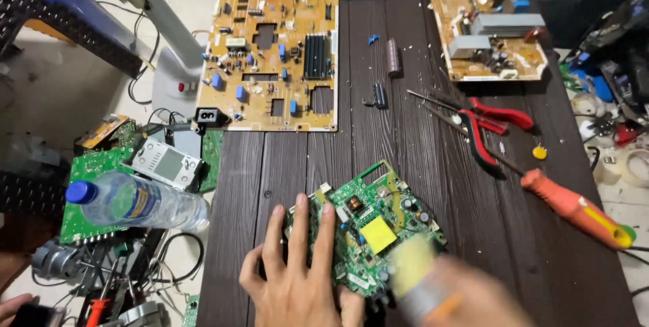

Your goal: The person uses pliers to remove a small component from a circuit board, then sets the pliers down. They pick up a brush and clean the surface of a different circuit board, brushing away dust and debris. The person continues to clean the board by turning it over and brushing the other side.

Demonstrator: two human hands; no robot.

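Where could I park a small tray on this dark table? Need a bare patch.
Free: the strip between the large tan board and left hand, and the middle between green board and pliers. Crowded: right edge around the orange screwdriver.

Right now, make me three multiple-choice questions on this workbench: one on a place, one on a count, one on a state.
1. Where does the water bottle lie?
A. left of the table
B. on the tan board
C. beside the pliers

2. How many tan circuit boards lie at the table's far edge?
A. one
B. two
C. four

3. What is the left hand doing?
A. gripping the screwdriver
B. resting flat on the green board
C. hanging in the air

Answers: 1 A, it lies on clutter off the table. 2 B, a large one and a smaller one. 3 B, spread fingers press the green board.
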